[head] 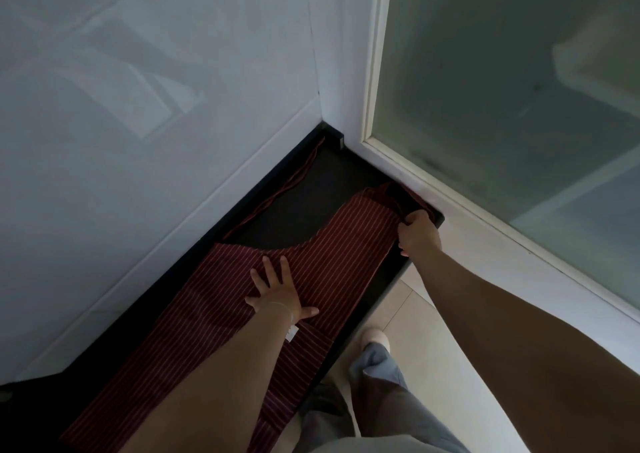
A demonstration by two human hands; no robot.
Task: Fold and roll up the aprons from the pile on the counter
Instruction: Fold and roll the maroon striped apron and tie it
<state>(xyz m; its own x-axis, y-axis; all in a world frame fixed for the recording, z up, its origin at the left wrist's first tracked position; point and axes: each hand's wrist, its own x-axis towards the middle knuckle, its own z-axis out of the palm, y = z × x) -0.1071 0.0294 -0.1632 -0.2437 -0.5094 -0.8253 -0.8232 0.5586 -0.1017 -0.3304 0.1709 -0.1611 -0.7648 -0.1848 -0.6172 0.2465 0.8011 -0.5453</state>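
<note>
A dark red apron with thin white stripes (332, 265) lies spread lengthwise on the black counter (311, 189). My left hand (277, 293) presses flat on its middle with the fingers spread. My right hand (417, 232) grips the bib end of the apron near the counter's far right corner, where the neck loop (401, 196) bunches up. A long tie strap (294, 178) trails along the wall toward the back corner. A small white label (292, 334) shows beside my left wrist.
White wall panels (156, 123) border the counter on the left and back. A frosted glass pane in a white frame (502, 106) stands at the right. Below are the pale tiled floor (405, 310), grey trousers and a light shoe (375, 336).
</note>
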